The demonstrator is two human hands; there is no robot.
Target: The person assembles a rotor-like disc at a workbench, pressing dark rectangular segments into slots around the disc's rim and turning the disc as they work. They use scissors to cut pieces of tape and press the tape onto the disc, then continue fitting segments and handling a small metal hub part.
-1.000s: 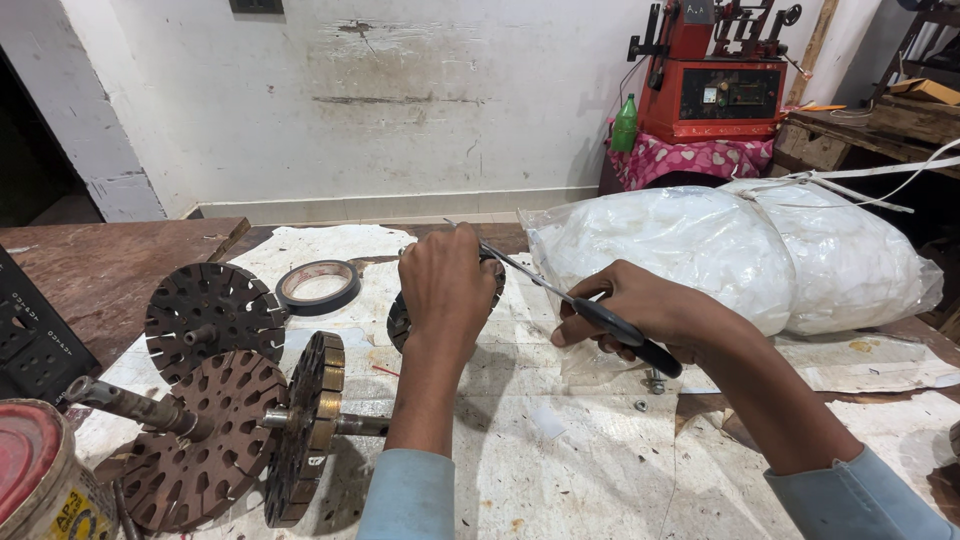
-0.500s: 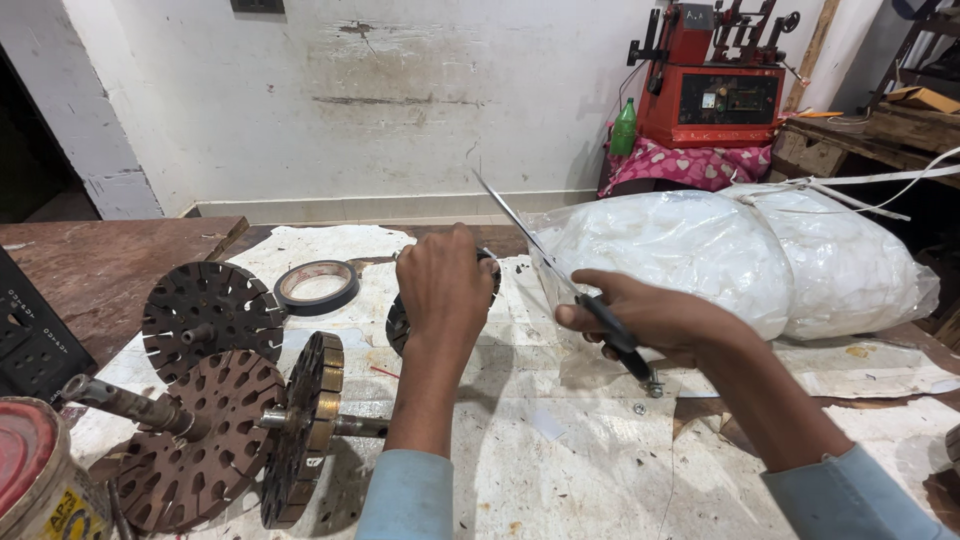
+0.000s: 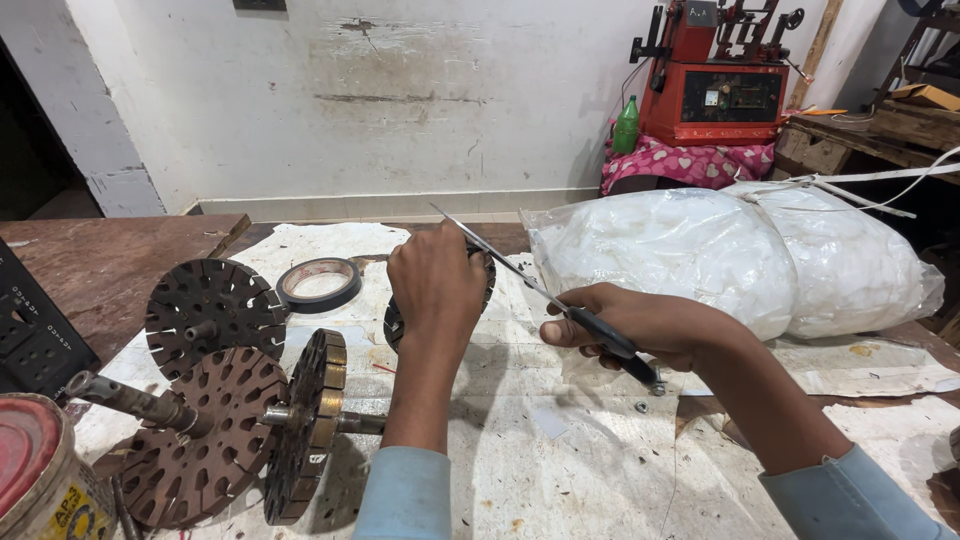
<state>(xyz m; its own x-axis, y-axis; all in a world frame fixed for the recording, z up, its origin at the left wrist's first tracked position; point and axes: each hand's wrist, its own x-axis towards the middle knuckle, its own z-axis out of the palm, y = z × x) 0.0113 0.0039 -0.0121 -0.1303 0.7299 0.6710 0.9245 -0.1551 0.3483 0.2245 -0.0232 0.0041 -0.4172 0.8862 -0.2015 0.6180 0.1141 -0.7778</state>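
A: Entry, head view. Left hand (image 3: 432,275)?

B: Back of the hand faces the camera, fingers curled down over a dark round slotted disc (image 3: 396,322) on the worktop (image 3: 560,450). Only the disc's rim shows, at 8 o'clock and 2 o'clock of the hand. How tightly the fingers close on it I cannot tell; they are hidden.

A: Right hand (image 3: 640,325)?

B: Closed around the black handles of a pair of scissors (image 3: 545,295). The blades run toward 10 o'clock and pass just behind the left hand's knuckles, tip above them. Blades look together or nearly so; a narrow gap cannot be ruled out.

A: Surroundings?

B: At 9 o'clock of the left hand, a roll of dark tape (image 3: 319,284) lies flat on the paper covering. Further toward 8 o'clock, a slotted rotor plate (image 3: 212,318) lies near the wooden edge. At 7 o'clock, a shaft assembly (image 3: 215,432) lies on its side, with a rusty perforated disc and a laminated core on one axle. A red-lidded tin (image 3: 35,480) sits in the lower left corner. At 2 o'clock of the right hand, a large clear bag of white stuffing (image 3: 730,255) rests on the worktop, just beyond the wrist. Behind it, at 12 o'clock, a red machine (image 3: 715,95) stands on a patterned cloth with a green bottle (image 3: 626,125) beside it.
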